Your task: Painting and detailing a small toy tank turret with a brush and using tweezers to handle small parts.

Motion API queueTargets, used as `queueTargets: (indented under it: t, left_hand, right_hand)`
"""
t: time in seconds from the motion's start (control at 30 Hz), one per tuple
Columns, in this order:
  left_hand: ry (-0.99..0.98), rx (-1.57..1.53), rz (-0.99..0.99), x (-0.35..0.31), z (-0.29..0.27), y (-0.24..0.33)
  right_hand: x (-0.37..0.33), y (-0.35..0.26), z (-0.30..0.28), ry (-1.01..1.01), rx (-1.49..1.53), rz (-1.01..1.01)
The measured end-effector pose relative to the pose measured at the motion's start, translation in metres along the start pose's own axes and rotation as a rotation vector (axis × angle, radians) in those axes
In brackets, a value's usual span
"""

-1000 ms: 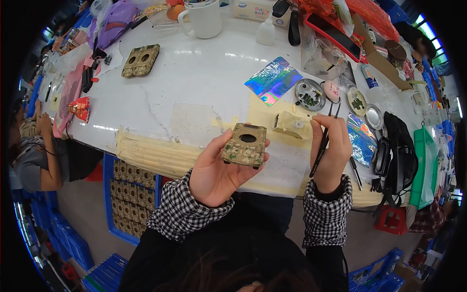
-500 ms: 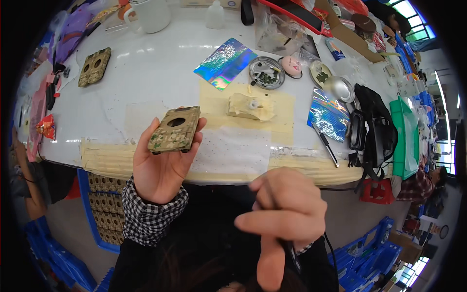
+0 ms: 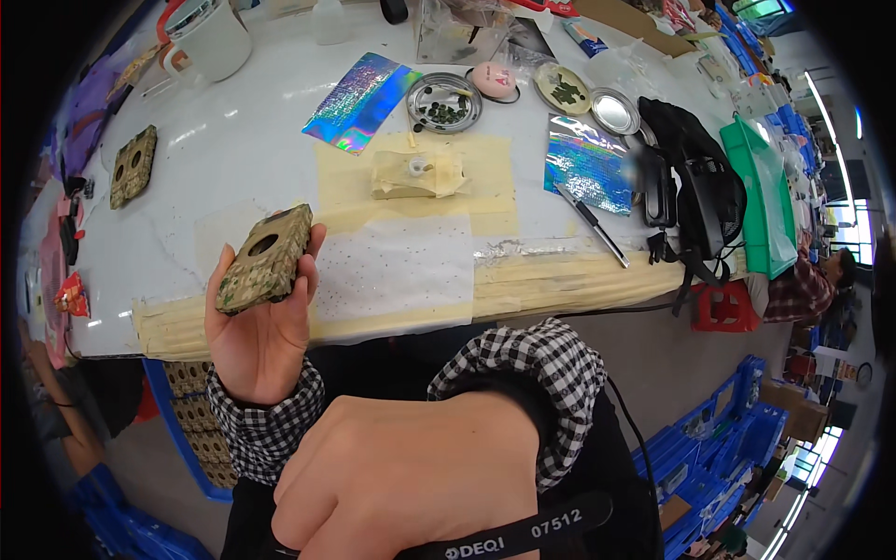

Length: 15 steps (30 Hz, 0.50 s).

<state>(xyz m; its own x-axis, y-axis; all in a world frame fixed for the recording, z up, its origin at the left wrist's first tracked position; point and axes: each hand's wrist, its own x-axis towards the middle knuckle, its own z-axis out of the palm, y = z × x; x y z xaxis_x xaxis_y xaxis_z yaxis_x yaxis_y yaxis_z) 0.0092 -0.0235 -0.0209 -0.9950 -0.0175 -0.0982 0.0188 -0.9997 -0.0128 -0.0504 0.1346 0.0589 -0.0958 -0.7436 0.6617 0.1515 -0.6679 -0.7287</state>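
My left hand (image 3: pixel 257 350) holds up a camouflage-patterned housing (image 3: pixel 269 273) with a round hole in its face, fingers and thumb gripping its sides. Large in the foreground, my right hand (image 3: pixel 401 467) is closed, its back toward the view. Black flat tweezers (image 3: pixel 523 534) stick out of it along the lower edge; their tips are hidden. On the table beyond stands a small block wrapped in yellowish tape (image 3: pixel 401 180), with a small whitish piece on top. A metal dish (image 3: pixel 474 119) of small dark pieces lies past it.
Another camouflage housing (image 3: pixel 133 168) rests at left, near a white mug (image 3: pixel 210 47). Shiny holographic sheets (image 3: pixel 359 98), a pen (image 3: pixel 597 229), a black bag (image 3: pixel 714 187) and a green tray (image 3: pixel 756 205) lie around. A blue crate (image 3: pixel 168 411) of housings is below the table edge.
My right hand has come left and nearer to the view, turning so its back and the tweezers show. My left hand has tilted the housing more. The whole view has shifted.
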Motion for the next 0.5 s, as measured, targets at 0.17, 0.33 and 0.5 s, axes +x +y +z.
queueTargets:
  t: [0.17, 0.33, 0.5]
  left_hand:
    - [-0.026, 0.009, -0.012, 0.003, 0.002, -0.005]
    - [-0.03, -0.006, -0.009, 0.005, 0.003, -0.007]
    - [0.027, -0.015, 0.021, -0.002, 0.009, -0.003]
  right_hand:
    - [0.001, -0.009, -0.004, 0.114, 0.006, -0.054]
    - [0.001, -0.016, -0.013, 0.134, -0.155, -0.042]
    - [-0.016, -0.034, -0.026, 0.326, -0.29, 0.266]
